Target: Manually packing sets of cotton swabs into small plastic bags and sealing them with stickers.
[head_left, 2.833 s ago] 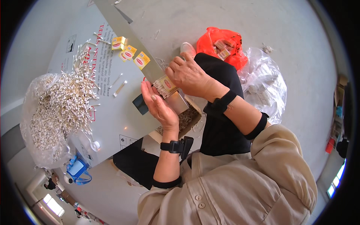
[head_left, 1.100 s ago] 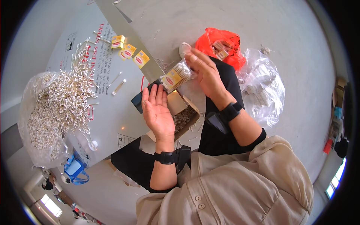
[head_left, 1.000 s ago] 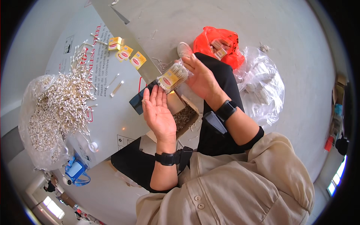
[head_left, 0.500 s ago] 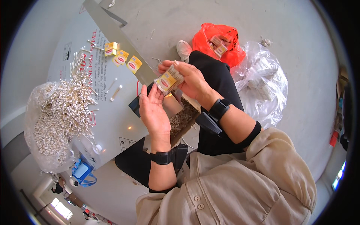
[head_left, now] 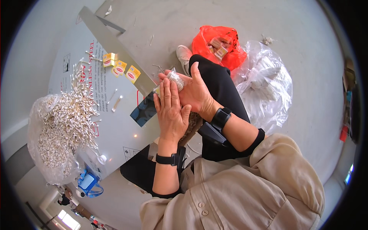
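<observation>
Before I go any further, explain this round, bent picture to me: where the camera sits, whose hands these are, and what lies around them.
The camera is worn on a person's head and looks down, so the forearms come in from below. Its wide lens bends straight edges near the rim.

There is no machine: both hands are the wearer's own. The left hand and the right hand are pressed together around a small bundle of white sticks, which look like cotton swabs. Each wrist wears a black band.

The person sits on a grey floor. To their left lies a white board bearing a big heap of loose white sticks and three small yellow boxes. Ahead are an orange bag holding more small boxes and a clear plastic bag.
</observation>
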Demonstrator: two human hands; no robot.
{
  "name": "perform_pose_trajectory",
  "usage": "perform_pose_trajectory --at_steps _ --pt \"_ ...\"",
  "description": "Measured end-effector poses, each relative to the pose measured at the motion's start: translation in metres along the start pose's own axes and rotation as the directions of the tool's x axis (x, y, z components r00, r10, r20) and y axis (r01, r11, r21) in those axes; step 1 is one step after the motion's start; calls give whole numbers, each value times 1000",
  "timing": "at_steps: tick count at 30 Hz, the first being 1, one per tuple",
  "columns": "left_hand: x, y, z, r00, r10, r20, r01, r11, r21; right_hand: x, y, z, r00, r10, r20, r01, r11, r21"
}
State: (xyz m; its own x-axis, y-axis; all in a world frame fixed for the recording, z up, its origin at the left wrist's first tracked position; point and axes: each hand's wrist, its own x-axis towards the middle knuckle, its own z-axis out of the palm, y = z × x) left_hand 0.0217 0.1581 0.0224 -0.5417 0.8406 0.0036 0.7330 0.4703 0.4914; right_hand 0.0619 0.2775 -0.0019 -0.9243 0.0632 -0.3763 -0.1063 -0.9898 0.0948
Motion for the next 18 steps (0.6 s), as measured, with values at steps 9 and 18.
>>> perform_pose_trajectory --at_steps 9,18 --pt "0 -8 -2 999 -5 44 0 994 105 1 3 -1 999 -16 30 18 996 -89" --pt "-15 11 15 696 -657 -290 -162 250 -955 13 2 1 954 -300 -29 288 937 -199"
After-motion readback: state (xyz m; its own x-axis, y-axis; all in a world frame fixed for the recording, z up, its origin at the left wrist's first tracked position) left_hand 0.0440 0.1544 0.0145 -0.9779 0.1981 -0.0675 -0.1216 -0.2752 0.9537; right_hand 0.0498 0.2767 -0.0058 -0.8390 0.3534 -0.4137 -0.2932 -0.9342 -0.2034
